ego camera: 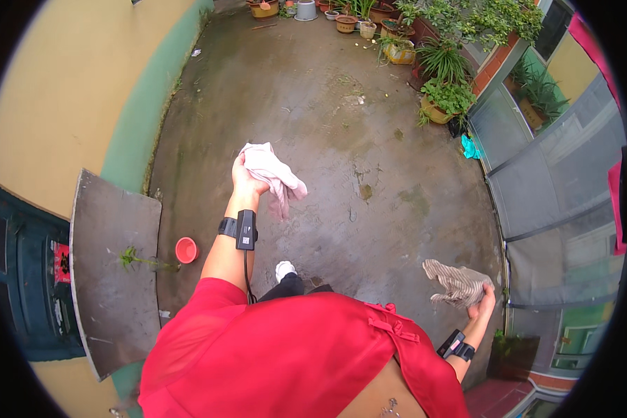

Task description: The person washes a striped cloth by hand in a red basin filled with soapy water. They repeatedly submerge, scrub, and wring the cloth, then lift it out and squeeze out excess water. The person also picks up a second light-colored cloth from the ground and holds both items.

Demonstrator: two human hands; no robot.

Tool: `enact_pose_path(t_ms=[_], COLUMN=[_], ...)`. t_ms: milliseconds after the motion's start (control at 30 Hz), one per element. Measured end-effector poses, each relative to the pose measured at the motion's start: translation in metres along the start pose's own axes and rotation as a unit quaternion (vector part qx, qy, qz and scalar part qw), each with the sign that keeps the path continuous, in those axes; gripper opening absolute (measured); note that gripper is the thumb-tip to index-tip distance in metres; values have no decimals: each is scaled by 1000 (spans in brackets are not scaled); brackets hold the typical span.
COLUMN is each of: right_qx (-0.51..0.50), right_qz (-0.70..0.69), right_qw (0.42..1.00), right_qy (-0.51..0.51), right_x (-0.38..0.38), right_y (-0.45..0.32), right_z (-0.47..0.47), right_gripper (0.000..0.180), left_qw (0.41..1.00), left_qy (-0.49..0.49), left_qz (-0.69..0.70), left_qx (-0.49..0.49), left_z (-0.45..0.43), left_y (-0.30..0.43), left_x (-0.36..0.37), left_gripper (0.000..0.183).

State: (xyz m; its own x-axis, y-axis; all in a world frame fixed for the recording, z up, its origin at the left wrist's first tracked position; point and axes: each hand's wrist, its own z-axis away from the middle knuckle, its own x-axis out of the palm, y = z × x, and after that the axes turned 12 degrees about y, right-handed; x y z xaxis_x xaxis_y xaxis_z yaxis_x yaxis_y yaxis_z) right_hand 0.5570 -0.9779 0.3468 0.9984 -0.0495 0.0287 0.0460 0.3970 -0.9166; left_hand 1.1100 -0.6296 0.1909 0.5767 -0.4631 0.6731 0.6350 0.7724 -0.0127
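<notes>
My left hand is held out in front of me, its fingers wrapped around a crumpled pale pink cloth. One end of that cloth hangs down over the wet ground. Far out to the right, my right hand grips a brown-and-white striped cloth by one edge, and the rest of it spreads toward the left. The two cloths are well apart. Each forearm wears a strapped black device; the left one has a cable running toward my sleeve.
Wet concrete stretches ahead. A red plastic pot stands at the left beside a grey slab. Potted plants line the far right, near a teal plastic bag. Glazed panels border the right; a yellow-green wall borders the left.
</notes>
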Motion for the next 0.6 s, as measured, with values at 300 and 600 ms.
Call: enact_pose_path(t_ms=[300,600], right_qx=[-162,-424], right_qz=[338,528], right_qw=[897,394], right_qy=[-232,-621], right_x=[385,681], right_y=[37,147], right_z=[48,181], right_gripper=[34,60], left_qw=[975,969], left_qy=[-135,-142], left_qz=[-134,-188], left_qx=[-112,-70], left_z=[-57,-149], left_y=[85,101], left_x=[84,150], left_gripper=[39,51])
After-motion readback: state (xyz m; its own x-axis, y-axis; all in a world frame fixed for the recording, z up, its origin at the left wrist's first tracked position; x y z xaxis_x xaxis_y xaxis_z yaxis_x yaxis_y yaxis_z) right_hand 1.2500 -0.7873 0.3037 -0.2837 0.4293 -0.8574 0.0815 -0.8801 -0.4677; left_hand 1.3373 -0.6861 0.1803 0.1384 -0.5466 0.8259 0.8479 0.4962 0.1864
